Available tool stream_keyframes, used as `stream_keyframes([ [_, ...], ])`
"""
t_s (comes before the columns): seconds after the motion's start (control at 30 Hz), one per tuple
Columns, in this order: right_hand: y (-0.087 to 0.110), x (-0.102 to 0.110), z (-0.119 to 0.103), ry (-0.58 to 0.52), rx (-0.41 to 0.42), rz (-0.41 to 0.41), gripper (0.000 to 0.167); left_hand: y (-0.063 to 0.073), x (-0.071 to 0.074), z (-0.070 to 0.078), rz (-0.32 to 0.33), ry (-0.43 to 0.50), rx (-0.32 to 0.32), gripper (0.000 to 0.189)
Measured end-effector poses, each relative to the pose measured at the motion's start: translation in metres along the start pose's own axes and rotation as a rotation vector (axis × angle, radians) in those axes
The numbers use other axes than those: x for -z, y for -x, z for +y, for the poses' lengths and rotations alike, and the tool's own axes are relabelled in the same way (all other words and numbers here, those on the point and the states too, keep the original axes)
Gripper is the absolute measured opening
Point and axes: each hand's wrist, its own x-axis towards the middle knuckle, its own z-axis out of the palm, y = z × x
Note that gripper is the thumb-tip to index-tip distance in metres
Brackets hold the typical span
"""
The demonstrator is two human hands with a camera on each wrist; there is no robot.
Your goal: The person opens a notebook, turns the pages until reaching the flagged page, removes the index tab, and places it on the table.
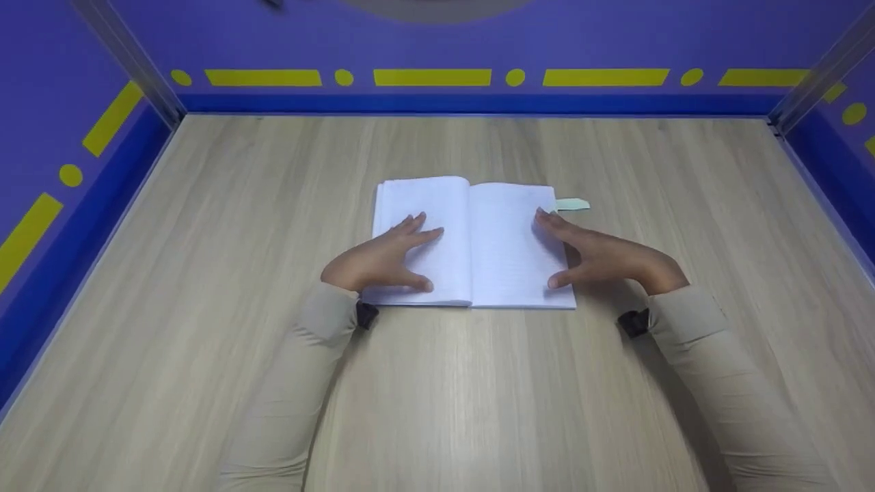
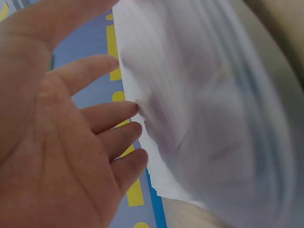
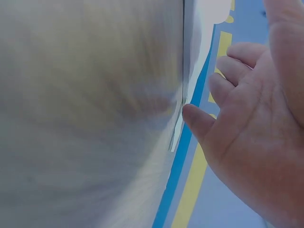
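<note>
An open notebook (image 1: 502,246) lies flat on the wooden table, its two white pages spread on either side of the fold. A pale green tab (image 1: 573,204) sticks out past its right edge. Over the left page is my left hand (image 1: 386,260), fingers and thumb spread; in the left wrist view its fingertips meet or nearly meet the paper (image 2: 156,61). My right hand (image 1: 605,260) reaches over the right page's outer edge with thumb and fingers apart. Neither hand grips anything. Whether the right fingertips touch the page cannot be told.
The wooden table (image 1: 205,287) stretches around the notebook. Blue-purple walls (image 1: 437,48) with yellow bars and dots border it at the back and both sides. Dark wrist-worn pieces (image 1: 634,322) show under both beige sleeves (image 1: 724,369).
</note>
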Motion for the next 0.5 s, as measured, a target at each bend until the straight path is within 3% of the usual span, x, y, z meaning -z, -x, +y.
stream_keyframes([
  [0.2, -0.001, -0.002, -0.001, -0.003, 0.015, -0.049, 0.113, -0.001, 0.0, -0.009, -0.076, 0.015, 0.029, 0.094],
  [0.5, 0.001, -0.003, -0.003, 0.052, -0.03, -0.113, 0.113, -0.001, 0.002, -0.02, -0.131, 0.066, 0.022, 0.099],
])
